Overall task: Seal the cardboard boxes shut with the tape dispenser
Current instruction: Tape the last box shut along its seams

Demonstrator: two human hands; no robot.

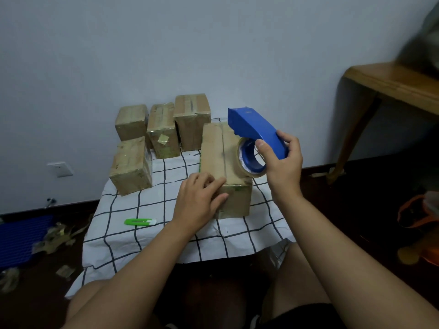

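While the left hand [202,198] presses flat, fingers straight, on the near end of the cardboard box [225,167] on the worktop [166,233], the right hand [282,162] grips the tape dispenser [256,136] just off the box at three o'clock. Box seam runs six to twelve; the dispenser nose points toward eleven, and the right hand is nearer.

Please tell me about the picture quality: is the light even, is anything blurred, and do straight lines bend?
Head view: the light is dim and soft, without glare; the box under the left hand and the blue tape dispenser in the right hand are fairly sharp; the top right corner is smeared; the wooden table and grid cloth lines curve from wide-angle distortion.
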